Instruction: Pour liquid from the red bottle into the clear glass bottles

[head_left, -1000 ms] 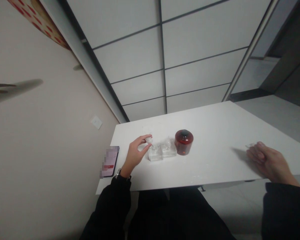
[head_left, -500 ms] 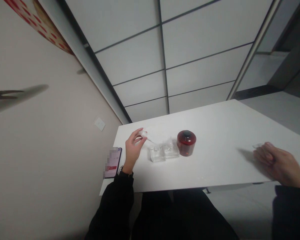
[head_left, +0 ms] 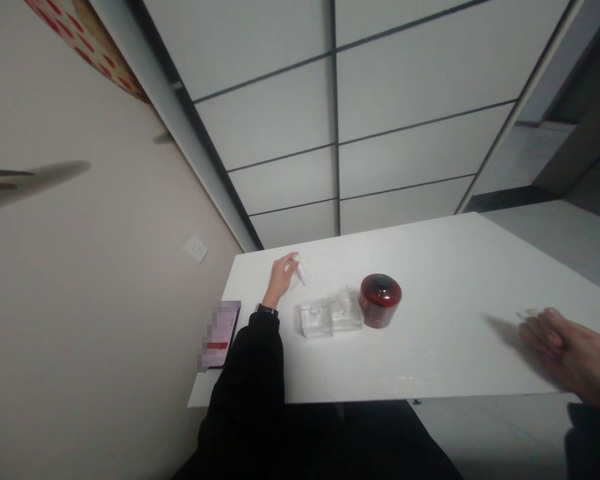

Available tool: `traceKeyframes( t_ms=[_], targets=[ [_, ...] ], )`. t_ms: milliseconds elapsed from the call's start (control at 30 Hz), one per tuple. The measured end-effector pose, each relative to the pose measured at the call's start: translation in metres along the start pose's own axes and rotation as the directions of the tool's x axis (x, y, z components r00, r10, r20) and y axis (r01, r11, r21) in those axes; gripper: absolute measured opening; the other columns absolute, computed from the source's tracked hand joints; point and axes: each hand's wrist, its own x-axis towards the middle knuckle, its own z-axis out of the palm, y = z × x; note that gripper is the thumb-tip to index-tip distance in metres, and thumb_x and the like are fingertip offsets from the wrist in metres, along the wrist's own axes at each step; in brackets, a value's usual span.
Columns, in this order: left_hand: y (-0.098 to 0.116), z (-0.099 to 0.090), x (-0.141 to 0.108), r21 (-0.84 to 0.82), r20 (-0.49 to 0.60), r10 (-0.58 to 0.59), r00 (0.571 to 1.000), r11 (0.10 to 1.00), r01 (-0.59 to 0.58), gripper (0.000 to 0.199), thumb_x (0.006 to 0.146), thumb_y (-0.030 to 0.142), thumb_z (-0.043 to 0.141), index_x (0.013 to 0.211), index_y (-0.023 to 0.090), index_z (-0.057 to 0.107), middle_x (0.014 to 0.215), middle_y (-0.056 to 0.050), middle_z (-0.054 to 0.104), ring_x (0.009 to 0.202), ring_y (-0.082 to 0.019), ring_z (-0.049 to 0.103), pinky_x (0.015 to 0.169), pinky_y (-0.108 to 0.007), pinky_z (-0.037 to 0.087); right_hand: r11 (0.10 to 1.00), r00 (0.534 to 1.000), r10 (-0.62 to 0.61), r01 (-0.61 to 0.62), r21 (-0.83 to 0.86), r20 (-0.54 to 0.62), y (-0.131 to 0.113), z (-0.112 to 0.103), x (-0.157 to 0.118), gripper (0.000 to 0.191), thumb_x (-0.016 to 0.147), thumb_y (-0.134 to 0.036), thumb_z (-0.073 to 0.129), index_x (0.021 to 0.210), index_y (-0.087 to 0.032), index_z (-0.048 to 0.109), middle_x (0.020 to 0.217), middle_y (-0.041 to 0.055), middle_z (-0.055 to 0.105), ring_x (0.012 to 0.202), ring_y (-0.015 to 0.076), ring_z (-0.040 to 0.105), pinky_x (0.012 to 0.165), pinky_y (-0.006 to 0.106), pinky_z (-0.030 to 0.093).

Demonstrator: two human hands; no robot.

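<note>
My left hand is at the far left of the table, its fingers pinched on a small crumpled white piece that looks like tissue or thin plastic. Just nearer to me sits a clear two-part box, with a crumpled clear wrapping on its right part. Touching or very close to that side stands a dark red translucent jar with a black top. My right hand is closed over the right side of the table. A small clear piece sticks out from its fingers; its kind cannot be made out.
A phone lies at the table's left edge, beside my left sleeve. The white table ends near my lap. To the left is a wall with a socket; white sliding panels rise behind the table.
My left hand has moved farther away over the table with the white piece, which now hangs lower and clear of the box. My right hand stays closed; the view has shifted slightly.
</note>
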Motion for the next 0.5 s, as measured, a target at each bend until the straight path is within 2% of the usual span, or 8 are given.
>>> traceKeyframes(
  t_ms=[300, 500],
  targets=[
    [-0.024, 0.006, 0.000, 0.179, 0.121, 0.012, 0.993, 0.983, -0.033, 0.034, 0.100, 0.029, 0.061, 0.130, 0.020, 0.074, 0.115, -0.011, 0.077, 0.120, -0.030, 0.062, 0.116, -0.046, 0.042, 0.998, 0.999, -0.001, -0.002, -0.056, -0.055, -0.005, 0.009, -0.005, 0.071, 0.053, -0.077, 0.089, 0.045, -0.025, 0.041, 0.045, 0.0005, 0.030, 0.046, 0.0144, 0.030, 0.042, 0.036, 0.028],
    [-0.014, 0.004, -0.006, 0.279, 0.073, 0.013, 0.997, 0.960, -0.033, 0.040, 0.100, 0.028, 0.059, 0.139, 0.022, 0.066, 0.131, -0.012, 0.066, 0.129, -0.029, 0.056, 0.120, -0.050, 0.037, 0.997, 0.995, 0.042, -0.047, -0.060, -0.094, -0.013, 0.016, -0.011, 0.077, 0.042, -0.078, 0.093, 0.044, -0.022, 0.040, 0.045, -0.0011, 0.031, 0.048, 0.0122, 0.030, 0.048, 0.034, 0.027]
  ],
)
